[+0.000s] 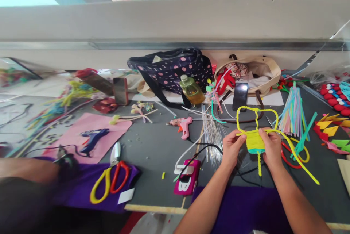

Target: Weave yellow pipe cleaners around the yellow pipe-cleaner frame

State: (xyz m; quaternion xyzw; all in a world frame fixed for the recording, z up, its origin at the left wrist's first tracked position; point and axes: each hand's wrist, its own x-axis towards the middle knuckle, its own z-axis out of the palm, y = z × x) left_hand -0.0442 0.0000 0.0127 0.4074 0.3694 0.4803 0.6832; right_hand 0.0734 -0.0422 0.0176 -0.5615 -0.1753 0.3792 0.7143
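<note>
while both hands pinch it to keep the wraps tight, the yellow pipe-cleaner weave [255, 141] sits between left hand [232, 147] and right hand [271, 147], glue gun [183, 124] off left

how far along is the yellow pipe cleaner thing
Done: a tight yellow wound block with a teal band at its bottom edge, and two yellow loops above it. In hand: the left hand and right hand pinch the block's sides. Left, at a guess: a long yellow tail trails loose to the right and a short stub hangs below.
</note>
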